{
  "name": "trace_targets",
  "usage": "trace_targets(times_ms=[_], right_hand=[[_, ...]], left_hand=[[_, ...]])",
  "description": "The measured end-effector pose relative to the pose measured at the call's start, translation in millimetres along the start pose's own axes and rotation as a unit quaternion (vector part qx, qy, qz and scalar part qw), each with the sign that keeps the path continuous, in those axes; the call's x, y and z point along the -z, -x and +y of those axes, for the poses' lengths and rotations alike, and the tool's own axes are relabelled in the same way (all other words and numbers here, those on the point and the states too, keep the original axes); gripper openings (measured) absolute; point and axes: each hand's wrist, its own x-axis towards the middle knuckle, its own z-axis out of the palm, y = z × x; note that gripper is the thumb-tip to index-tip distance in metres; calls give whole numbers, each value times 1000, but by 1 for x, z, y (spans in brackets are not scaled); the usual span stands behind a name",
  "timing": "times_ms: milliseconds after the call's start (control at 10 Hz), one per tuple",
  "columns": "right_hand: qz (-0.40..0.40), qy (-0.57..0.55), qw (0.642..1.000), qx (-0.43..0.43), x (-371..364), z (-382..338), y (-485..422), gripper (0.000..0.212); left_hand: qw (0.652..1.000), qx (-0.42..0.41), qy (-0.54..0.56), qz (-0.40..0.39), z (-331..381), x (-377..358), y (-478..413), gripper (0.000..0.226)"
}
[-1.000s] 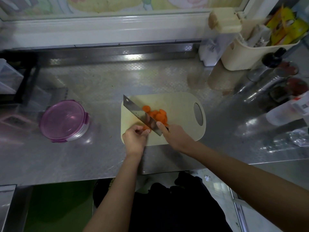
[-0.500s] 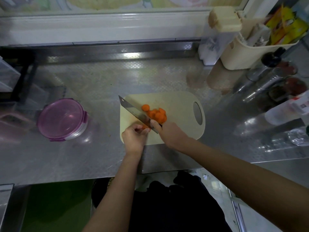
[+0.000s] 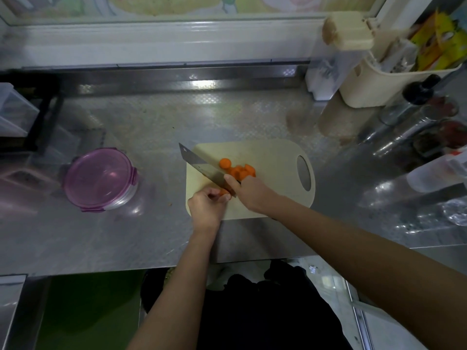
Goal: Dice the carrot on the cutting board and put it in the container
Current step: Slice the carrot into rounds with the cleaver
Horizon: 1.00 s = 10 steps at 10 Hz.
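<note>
Steel tabletop (image 3: pixel 151 122), board (image 3: pixel 273 157): right hand (image 3: pixel 250 193) is still gripping the knife (image 3: pixel 202 165), left hand (image 3: pixel 206 208) pinching the carrot stub (image 3: pixel 223 192); slicing is nearing its end.

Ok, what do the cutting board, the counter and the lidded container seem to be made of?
Cutting board: probably plastic, matte cream and smooth, with a moulded handle hole.
Counter: stainless steel by its look, embossed, with bright glare and reflections.
Container: translucent purple lid, likely plastic, with clip tabs. The body below is clear, glass or plastic; I cannot tell which.
</note>
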Motion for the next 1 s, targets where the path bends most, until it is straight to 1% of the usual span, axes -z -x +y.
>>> trace_targets(times_ms=[100,200,300,400,500,600,700,800,900,1000], right_hand=[[8,102,993,60,6,6,13,46],[-63,90,993,-44,15,12,30,48],[-46,48,992,-107,11,14,36,53],[-29,-23,992,-118,5,11,30,53],[-11,-54,990,-131,-3,6,23,55],[-23,-46,988,-146,-10,9,13,63],[-40,-64,991,-114,-7,3,14,61],[26,-88,995,-23,-13,18,-1,73],[29,-86,996,-7,-3,15,2,43],[-30,-53,996,-59,12,15,6,40]], left_hand=[[1000,-1,2,-2,0,1,0,12],[1000,-7,1,-4,0,1,1,11],[1000,-10,-2,-6,2,1,3,10],[1000,-4,-6,-8,1,1,1,11],[1000,-6,-6,-6,0,1,0,12],[1000,-15,-9,-7,-2,1,0,11],[1000,-19,-9,-11,-2,1,-1,10],[1000,-21,-11,-14,-5,1,0,11],[999,-35,-2,-5,-7,0,0,12],[999,-51,5,-4,-8,0,1,13]])
